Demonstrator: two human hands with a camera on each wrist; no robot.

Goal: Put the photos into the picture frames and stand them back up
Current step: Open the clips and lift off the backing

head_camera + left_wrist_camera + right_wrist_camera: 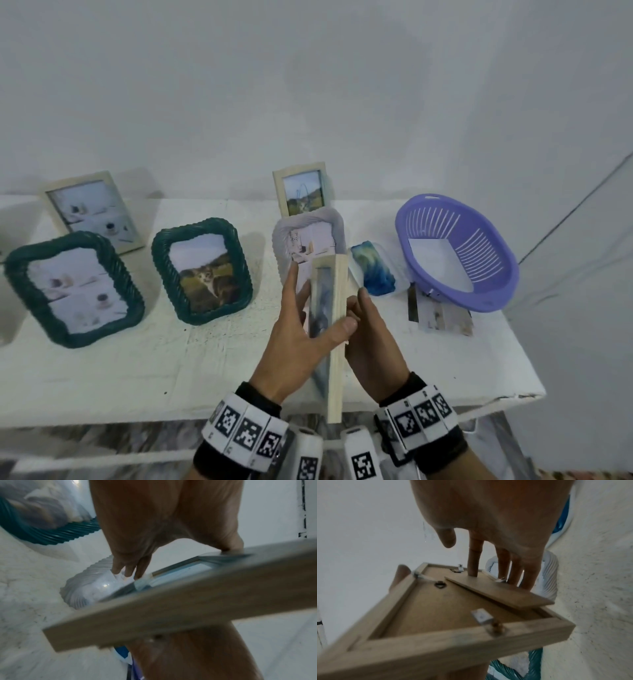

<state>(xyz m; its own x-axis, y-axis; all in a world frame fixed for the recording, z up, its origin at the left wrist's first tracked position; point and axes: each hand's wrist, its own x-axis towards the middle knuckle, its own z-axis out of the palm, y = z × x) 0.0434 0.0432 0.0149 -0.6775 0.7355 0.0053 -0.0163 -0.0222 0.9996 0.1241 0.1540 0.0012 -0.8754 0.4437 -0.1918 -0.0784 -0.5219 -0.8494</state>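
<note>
Counter (102, 370): white, with a rough painted top; it carries all the frames and reaches from 9 o'clock to 3 o'clock in the head view.
Basket (493, 274): purple plastic with slots, at 2 o'clock on the counter; a white sheet lies inside it, and some photos (442, 313) lie partly under its near edge.
Green frames: two woven green frames stand upright with photos inside, one at 9 o'clock (20, 284), the other (164, 274) near the centre at 10 o'clock.
Pale frames at the back: one (102, 176) at 10 o'clock leans back, one small (301, 168) at 12 o'clock stands upright; both hold photos.
White frame (284, 240): ribbed, it stands just behind the hands.
Blue photo (373, 270): it lies flat on the counter between the white frame and the basket.
Wooden frame (337, 342): held above the counter's near edge, at 6 o'clock, edge-on to the head camera; a picture shows in its front. The right wrist view shows its brown back with the stand leaf (498, 592) and small metal clips.
Left hand (301, 342): its grip holds the wooden frame, thumb over the near edge, fingers against the front.
Right hand (373, 346): straight fingers (473, 561) press on the frame's back; the thumb is apart.
</note>
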